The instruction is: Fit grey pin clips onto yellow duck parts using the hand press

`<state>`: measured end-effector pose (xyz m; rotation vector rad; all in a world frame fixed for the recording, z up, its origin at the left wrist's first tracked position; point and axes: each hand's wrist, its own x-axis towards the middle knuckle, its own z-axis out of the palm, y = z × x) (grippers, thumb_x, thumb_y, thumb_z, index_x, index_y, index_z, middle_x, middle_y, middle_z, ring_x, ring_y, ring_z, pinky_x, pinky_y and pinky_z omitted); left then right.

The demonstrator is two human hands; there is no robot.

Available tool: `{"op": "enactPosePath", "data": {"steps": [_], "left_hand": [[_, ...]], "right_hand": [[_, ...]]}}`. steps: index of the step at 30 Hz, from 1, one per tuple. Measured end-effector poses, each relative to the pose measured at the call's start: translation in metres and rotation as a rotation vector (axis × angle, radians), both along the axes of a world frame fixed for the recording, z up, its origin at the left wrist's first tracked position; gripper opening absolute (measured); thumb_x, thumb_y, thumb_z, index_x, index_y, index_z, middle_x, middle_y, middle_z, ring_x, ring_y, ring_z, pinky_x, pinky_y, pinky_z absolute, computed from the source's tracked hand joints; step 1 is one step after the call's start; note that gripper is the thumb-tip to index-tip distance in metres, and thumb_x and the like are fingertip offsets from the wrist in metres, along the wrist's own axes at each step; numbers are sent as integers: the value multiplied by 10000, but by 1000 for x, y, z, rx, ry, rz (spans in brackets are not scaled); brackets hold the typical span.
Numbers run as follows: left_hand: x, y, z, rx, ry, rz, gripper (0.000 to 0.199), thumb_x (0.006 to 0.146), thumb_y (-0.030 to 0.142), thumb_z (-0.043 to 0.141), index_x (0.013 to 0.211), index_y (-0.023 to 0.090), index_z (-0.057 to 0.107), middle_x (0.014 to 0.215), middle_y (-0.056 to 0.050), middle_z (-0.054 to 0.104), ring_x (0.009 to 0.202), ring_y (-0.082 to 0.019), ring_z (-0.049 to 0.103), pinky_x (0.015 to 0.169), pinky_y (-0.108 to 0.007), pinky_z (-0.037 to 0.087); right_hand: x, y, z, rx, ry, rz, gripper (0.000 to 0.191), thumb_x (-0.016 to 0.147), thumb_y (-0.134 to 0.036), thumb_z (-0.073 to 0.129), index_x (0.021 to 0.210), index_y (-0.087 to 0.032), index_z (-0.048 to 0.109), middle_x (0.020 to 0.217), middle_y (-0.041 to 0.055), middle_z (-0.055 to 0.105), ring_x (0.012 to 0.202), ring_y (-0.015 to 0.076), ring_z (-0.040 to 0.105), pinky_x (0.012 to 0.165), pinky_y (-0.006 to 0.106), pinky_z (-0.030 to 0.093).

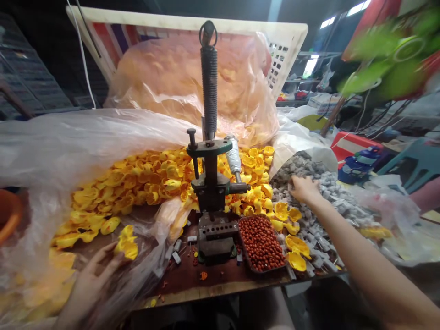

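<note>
My left hand point(98, 270), at the lower left, is closed on a hollow yellow plastic shell point(127, 243), gripping it between thumb and fingers. Clear plastic sheeting point(144, 256) lies beside that hand. Over on the right, my right hand point(304, 189) reaches into a heap of small grey blocks with thin wires or pins point(330, 201); its fingertips are blurred and partly hidden there. Between the hands stands a dark metal hand press point(211, 197) with a tall spring. A large pile of yellow shells point(137, 183) spreads behind and beside it.
A small tray of reddish-brown beads point(261, 243) sits right of the press. Behind rises a white crate point(288, 46) lined with a plastic bag point(192, 78). Several loose shells point(297, 250) lie near the table edge. A blue jug point(359, 165) and blurred green fan point(395, 55) are at right.
</note>
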<state>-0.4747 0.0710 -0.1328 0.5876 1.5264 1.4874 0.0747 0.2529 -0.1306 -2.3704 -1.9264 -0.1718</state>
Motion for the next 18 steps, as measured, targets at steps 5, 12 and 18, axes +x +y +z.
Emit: {"op": "enactPosePath", "data": {"steps": [5, 12, 18], "left_hand": [[69, -9, 2, 38, -292, -212, 560, 552, 286, 865, 1063, 271, 636, 924, -25, 751, 875, -232, 692, 750, -279, 570], [133, -2, -14, 194, -461, -448, 478, 582, 251, 855, 1022, 249, 668, 1120, -83, 685, 1004, -262, 651, 836, -328, 547], [148, -6, -20, 226, -492, -555, 479, 613, 213, 842, 1046, 257, 641, 1087, -58, 683, 946, -221, 660, 782, -305, 545]], "right_hand": [[-21, -17, 7, 209, 229, 113, 251, 727, -293, 603, 960, -202, 585, 1001, 81, 673, 1005, 273, 553, 887, 439, 335], [-122, -101, 27, 178, 1144, 583, 366, 781, -349, 667, 1113, -210, 599, 898, 40, 674, 817, 183, 635, 773, 323, 502], [-221, -173, 11, 154, 1546, 653, 191, 767, -235, 714, 923, -210, 607, 962, 50, 660, 857, 173, 641, 697, 259, 533]]}}
